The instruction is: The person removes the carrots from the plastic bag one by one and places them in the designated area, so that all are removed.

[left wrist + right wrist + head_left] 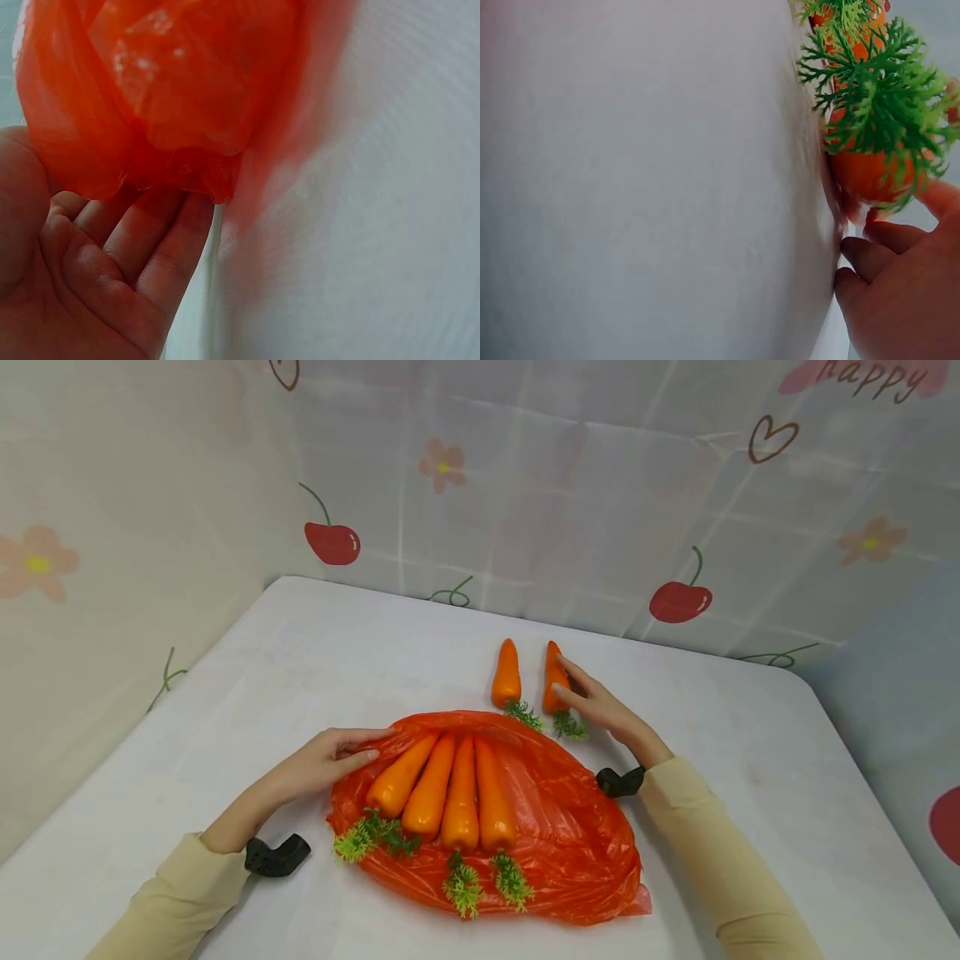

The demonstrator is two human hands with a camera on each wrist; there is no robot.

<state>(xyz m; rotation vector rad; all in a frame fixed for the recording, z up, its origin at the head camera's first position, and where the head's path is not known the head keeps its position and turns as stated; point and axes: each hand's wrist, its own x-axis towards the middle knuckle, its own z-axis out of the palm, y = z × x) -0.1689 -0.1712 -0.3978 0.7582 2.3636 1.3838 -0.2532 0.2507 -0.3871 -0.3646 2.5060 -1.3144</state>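
Observation:
Four orange carrots with green tops, one of them a carrot [427, 789], lie fanned out on a crumpled red plastic bag [570, 835]. My left hand [322, 764] is at the bag's left edge. In the left wrist view the fingers [146, 244] extend under the red plastic, which hides their tips. Beyond the bag, my right hand [603, 702] holds another carrot [553, 677] from its right side, thumb and a finger on it. Up close in the right wrist view, its leafy top [885, 97] covers much of the carrot.
A further loose carrot [507, 672] lies just left of the one in my right hand. All rest on a white table [300, 652] with rounded far corners. A printed curtain [540, 485] hangs behind it. Each wrist wears a black device [277, 856].

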